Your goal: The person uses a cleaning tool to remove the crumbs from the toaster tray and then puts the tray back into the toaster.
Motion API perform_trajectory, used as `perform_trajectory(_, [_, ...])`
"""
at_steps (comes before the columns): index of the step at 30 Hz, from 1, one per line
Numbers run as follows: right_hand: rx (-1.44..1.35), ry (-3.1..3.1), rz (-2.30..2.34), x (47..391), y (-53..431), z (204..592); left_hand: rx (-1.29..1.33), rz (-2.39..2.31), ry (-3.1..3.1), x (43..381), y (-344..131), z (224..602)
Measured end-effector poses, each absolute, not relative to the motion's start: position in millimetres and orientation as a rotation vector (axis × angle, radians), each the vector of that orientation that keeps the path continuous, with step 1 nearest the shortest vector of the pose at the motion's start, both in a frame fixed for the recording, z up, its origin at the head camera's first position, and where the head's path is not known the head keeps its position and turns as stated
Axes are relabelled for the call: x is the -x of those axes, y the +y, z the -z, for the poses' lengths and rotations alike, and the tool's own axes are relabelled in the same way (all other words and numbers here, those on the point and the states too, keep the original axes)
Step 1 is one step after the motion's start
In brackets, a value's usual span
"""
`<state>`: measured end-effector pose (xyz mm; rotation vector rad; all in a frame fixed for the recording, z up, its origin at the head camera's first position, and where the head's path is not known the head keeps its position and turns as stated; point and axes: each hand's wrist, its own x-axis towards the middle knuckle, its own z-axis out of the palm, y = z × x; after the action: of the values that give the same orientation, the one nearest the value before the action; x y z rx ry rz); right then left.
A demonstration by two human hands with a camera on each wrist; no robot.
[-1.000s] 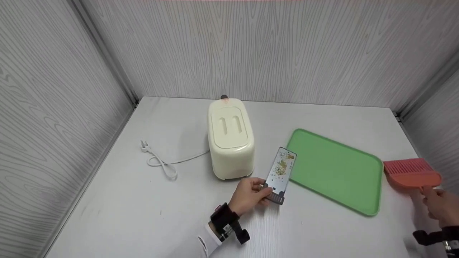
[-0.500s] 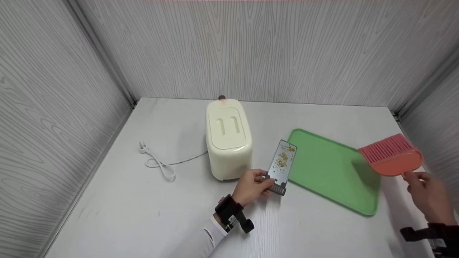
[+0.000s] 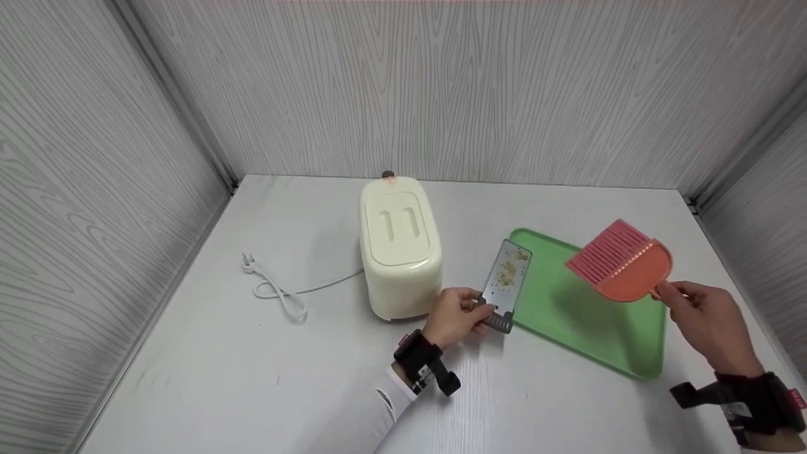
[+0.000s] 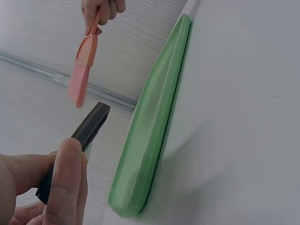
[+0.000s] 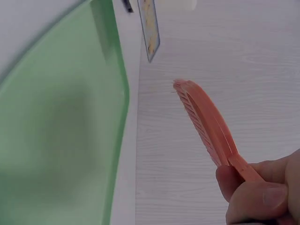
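My left hand (image 3: 455,316) pinches the dark grey end of a toaster crumb tray (image 3: 508,275). Yellow-brown crumbs lie scattered over its shiny metal surface. The tray's far part overlaps the left edge of a green serving tray (image 3: 592,328) in the head view. An orange brush (image 3: 638,272) with pink bristles is held by its handle in my right hand (image 3: 712,325), raised above the green tray. In the right wrist view the brush (image 5: 211,124) and the crumb tray (image 5: 149,28) are apart. Left of the crumb tray stands a cream toaster (image 3: 403,252) with a lid on.
The toaster's white cord with its plug (image 3: 251,263) lies looped on the left of the white table (image 3: 252,391). Wood-grain panels (image 3: 441,88) wall in the back and both sides.
My right hand has lifted the brush and carried it left, from the table's right side to over the green tray. My left hand has shifted the crumb tray slightly away and right.
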<state>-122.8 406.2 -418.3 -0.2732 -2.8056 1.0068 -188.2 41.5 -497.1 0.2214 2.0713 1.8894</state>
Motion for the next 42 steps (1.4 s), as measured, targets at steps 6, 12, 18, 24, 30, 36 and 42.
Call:
perform_trajectory(6, [0.063,-2.826,-1.098,131.3,389.2,408.3,-0.269,-1.843,2.136,196.1,49.8,498.4])
perform_trajectory(12, [-0.025,-2.890,-1.077,143.6,367.9,404.4,-0.263,-1.830,2.133,202.0,55.9,500.6])
perform_trajectory(18, [-0.133,-2.908,-1.046,154.6,349.3,408.7,-0.283,-1.830,2.123,204.3,61.3,501.1])
perform_trajectory(24, [-0.247,-2.892,-0.998,163.5,336.1,414.3,-0.304,-1.822,2.127,206.0,64.0,501.0])
perform_trajectory(30, [-0.252,-2.940,-1.024,167.8,334.5,418.9,-0.316,-1.813,2.158,207.1,64.6,501.0])
perform_trajectory(36, [-0.249,-2.966,-1.009,169.6,339.7,421.4,-0.284,-1.848,2.099,207.8,65.3,501.0])
perform_trajectory(42, [-0.244,-2.981,-0.988,169.5,346.5,422.3,-0.279,-1.864,2.091,208.3,64.6,500.3])
